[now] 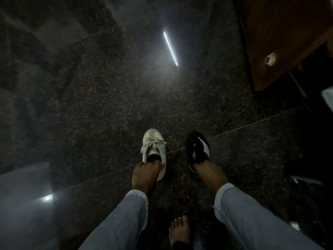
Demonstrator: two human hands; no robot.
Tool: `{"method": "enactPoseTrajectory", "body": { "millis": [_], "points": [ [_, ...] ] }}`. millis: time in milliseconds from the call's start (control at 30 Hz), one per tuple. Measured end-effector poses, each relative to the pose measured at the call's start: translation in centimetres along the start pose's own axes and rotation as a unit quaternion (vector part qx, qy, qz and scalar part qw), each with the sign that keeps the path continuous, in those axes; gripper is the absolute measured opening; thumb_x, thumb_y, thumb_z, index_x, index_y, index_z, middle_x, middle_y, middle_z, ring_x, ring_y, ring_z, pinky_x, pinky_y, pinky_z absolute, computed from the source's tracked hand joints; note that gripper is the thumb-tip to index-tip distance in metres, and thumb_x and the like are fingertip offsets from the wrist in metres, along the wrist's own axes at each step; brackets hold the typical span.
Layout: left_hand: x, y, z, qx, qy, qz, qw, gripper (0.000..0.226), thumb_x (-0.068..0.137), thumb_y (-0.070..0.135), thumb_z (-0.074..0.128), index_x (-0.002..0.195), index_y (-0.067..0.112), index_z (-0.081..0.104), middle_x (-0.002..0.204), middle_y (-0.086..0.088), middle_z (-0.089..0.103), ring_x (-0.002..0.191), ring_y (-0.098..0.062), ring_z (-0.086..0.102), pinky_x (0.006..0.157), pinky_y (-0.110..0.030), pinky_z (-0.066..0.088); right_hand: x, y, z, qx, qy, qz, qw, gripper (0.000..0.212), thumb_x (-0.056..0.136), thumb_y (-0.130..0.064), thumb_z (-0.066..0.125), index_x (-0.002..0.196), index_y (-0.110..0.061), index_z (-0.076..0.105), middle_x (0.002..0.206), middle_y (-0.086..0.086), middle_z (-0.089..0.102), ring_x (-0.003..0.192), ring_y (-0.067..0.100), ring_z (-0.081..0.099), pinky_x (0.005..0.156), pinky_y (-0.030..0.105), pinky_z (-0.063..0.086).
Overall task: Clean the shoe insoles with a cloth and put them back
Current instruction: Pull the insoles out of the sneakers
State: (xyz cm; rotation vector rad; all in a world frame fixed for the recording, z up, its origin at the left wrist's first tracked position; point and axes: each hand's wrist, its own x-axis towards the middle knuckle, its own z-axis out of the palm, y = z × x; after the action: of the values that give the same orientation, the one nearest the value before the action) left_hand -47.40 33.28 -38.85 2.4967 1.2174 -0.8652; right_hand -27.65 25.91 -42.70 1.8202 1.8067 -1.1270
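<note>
A beige lace-up sneaker (154, 147) stands on the dark floor, toe pointing away from me. My left hand (146, 175) grips its heel end, fingers curled over the collar into the opening. To the right, my right hand (207, 173) holds the near end of a black oval item (197, 147) with white stripes and a small printed mark; whether it is an insole, a shoe or a cloth is too dark to tell. Both my arms are in light blue sleeves.
The floor (100, 112) is polished dark granite and reflects a tube light (170, 48). A brown wooden cabinet (281, 37) with a white round fitting (270, 59) stands at the upper right. A bare foot (180, 230) rests between my arms. Dark objects (306, 181) lie along the right edge.
</note>
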Motion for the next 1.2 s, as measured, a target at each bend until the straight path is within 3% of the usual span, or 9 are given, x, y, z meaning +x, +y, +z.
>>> {"method": "enactPoseTrajectory", "body": {
  "millis": [67, 233, 433, 567, 700, 933, 1200],
  "points": [
    [1.8, -0.8, 1.5, -0.008, 0.003, -0.014, 1.000, 0.030, 0.099, 0.018, 0.042, 0.129, 0.017, 0.045, 0.123, -0.004, 0.061, 0.111, -0.027, 0.060, 0.090, -0.035, 0.042, 2.9, 0.0, -0.2, -0.007, 0.029, -0.013, 0.999, 0.027, 0.093, -0.005, 0.047, 0.119, -0.003, 0.051, 0.110, 0.018, 0.057, 0.104, 0.031, 0.054, 0.078, 0.036, 0.047],
    [5.2, -2.2, 4.1, -0.047, -0.014, -0.064, 0.997, 0.029, 0.102, 0.029, 0.038, 0.126, 0.016, 0.048, 0.119, -0.008, 0.064, 0.107, -0.030, 0.062, 0.083, -0.036, 0.045, 7.5, -0.1, -1.1, -0.043, 0.092, -0.003, 0.995, 0.028, 0.094, -0.007, 0.045, 0.122, -0.006, 0.050, 0.118, 0.017, 0.056, 0.109, 0.033, 0.053, 0.082, 0.040, 0.047],
    [4.2, -1.6, 2.6, 0.006, -0.009, -0.056, 0.998, 0.041, 0.098, 0.023, 0.040, 0.137, 0.013, 0.040, 0.125, -0.010, 0.061, 0.113, -0.030, 0.059, 0.092, -0.034, 0.042, 7.1, -1.3, -1.0, -0.041, 0.098, 0.000, 0.994, 0.029, 0.098, -0.009, 0.039, 0.125, -0.007, 0.049, 0.116, 0.017, 0.058, 0.104, 0.034, 0.058, 0.081, 0.042, 0.051],
    [2.9, -1.1, 0.0, -0.024, 0.006, -0.049, 0.999, 0.044, 0.096, 0.023, 0.045, 0.139, 0.015, 0.039, 0.128, -0.009, 0.060, 0.117, -0.029, 0.056, 0.100, -0.035, 0.038, 4.2, -1.9, -2.6, -0.051, 0.089, -0.002, 0.995, 0.029, 0.096, -0.010, 0.044, 0.124, -0.009, 0.049, 0.118, 0.014, 0.058, 0.107, 0.033, 0.057, 0.082, 0.043, 0.050],
    [1.4, -0.2, -4.0, -0.032, 0.026, -0.029, 0.999, 0.049, 0.096, 0.026, 0.050, 0.141, 0.016, 0.035, 0.141, -0.008, 0.049, 0.129, -0.026, 0.046, 0.109, -0.038, 0.032, -0.3, -1.9, -5.8, -0.037, 0.102, 0.007, 0.994, 0.031, 0.096, -0.018, 0.048, 0.126, -0.009, 0.048, 0.125, 0.014, 0.054, 0.114, 0.032, 0.051, 0.087, 0.041, 0.046],
    [-4.3, 5.4, -16.3, -0.081, 0.055, 0.026, 0.995, 0.074, 0.094, 0.028, 0.056, 0.153, 0.016, 0.012, 0.162, -0.012, 0.007, 0.148, -0.028, 0.015, 0.119, -0.044, 0.020, -12.2, -1.2, -13.7, 0.002, 0.147, 0.049, 0.988, 0.044, 0.097, -0.033, 0.048, 0.136, -0.013, 0.041, 0.136, 0.011, 0.046, 0.122, 0.028, 0.045, 0.099, 0.040, 0.040],
    [-13.1, 15.4, -31.2, -0.062, 0.085, 0.102, 0.989, 0.075, 0.097, 0.029, 0.052, 0.155, 0.017, 0.005, 0.163, -0.009, 0.000, 0.150, -0.027, 0.007, 0.120, -0.043, 0.012, -31.4, 1.5, -20.8, 0.068, 0.233, 0.113, 0.963, 0.060, 0.098, -0.036, 0.047, 0.147, -0.010, 0.026, 0.147, 0.013, 0.035, 0.134, 0.027, 0.035, 0.110, 0.039, 0.032]
  ]
}}
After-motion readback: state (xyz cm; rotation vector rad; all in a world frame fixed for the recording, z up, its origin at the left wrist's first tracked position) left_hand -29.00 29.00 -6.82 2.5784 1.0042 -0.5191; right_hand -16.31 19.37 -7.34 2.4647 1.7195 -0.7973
